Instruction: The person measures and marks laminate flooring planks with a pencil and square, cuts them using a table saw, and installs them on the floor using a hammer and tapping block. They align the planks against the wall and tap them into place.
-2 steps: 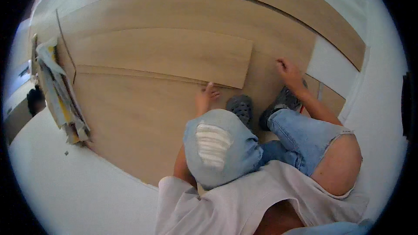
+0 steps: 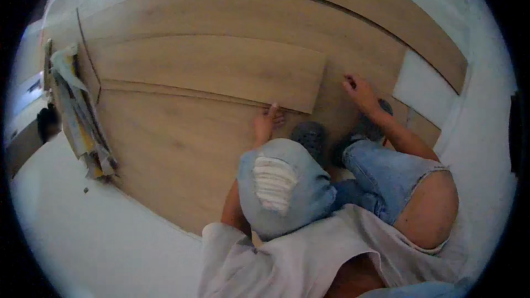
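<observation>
A loose wood-look floor plank (image 2: 215, 69) lies on top of the laid boards (image 2: 171, 143) in front of me. Its near edge runs slightly askew to the seam beside it. My left hand (image 2: 269, 121) is at that near edge, close to the plank's right end. One digit reaches up to touch the edge, and the other fingers are spread loosely. Beyond the plank's right end, my right hand (image 2: 360, 94) hovers apart from it. Its fingers are curled together; whatever may be between them is too small to make out.
Another plank (image 2: 408, 22) lies at the far right, with a dark gap along it. A pale uncovered patch (image 2: 424, 80) shows near the right wall. Cut strips and wrapping (image 2: 80, 116) are piled at the left. My grey clogs (image 2: 309, 138) stand on the boards.
My right hand has shifted slightly left. My left hand stays at the plank's edge, and the whole view has moved a little.
</observation>
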`<state>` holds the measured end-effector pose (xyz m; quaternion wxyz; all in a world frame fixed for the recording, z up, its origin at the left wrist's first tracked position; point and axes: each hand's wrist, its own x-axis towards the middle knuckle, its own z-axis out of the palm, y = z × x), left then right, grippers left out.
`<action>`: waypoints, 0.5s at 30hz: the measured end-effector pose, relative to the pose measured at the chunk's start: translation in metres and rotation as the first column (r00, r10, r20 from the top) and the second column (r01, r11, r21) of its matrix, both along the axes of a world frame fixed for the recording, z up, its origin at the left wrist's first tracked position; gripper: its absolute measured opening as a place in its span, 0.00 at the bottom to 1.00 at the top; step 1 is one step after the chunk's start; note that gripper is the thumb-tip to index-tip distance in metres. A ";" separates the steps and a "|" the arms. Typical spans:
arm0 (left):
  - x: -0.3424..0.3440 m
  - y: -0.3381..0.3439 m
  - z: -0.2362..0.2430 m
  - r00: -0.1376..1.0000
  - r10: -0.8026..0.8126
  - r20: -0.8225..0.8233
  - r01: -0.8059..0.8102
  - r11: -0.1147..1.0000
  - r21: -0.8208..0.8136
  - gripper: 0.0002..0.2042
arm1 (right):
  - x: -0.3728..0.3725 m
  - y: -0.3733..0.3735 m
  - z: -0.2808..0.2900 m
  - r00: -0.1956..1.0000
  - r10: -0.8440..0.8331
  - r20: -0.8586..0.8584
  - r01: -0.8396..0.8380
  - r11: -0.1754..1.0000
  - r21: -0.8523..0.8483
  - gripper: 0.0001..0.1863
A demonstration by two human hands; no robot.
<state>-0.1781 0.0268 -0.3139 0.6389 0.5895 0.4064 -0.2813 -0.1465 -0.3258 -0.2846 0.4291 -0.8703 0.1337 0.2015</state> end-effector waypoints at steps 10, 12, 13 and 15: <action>0.006 -0.002 0.003 0.981 -0.161 0.111 0.163 0.987 -0.008 0.22 | 0.010 0.109 -0.047 0.893 -0.295 -0.339 0.430 0.781 0.453 0.21; -0.004 0.001 -0.007 0.983 -0.107 0.153 0.111 0.993 -0.024 0.21 | 0.009 0.122 -0.024 0.827 -0.340 -0.447 0.533 0.727 0.433 0.18; -0.009 0.011 -0.008 0.993 -0.064 0.104 0.082 0.980 -0.180 0.22 | 0.006 0.126 -0.033 0.836 -0.318 -0.447 0.517 0.728 0.451 0.18; -0.014 -0.005 -0.012 0.998 -0.056 0.040 0.063 0.980 -0.189 0.23 | 0.000 0.109 -0.072 0.853 -0.267 -0.448 0.481 0.736 0.477 0.18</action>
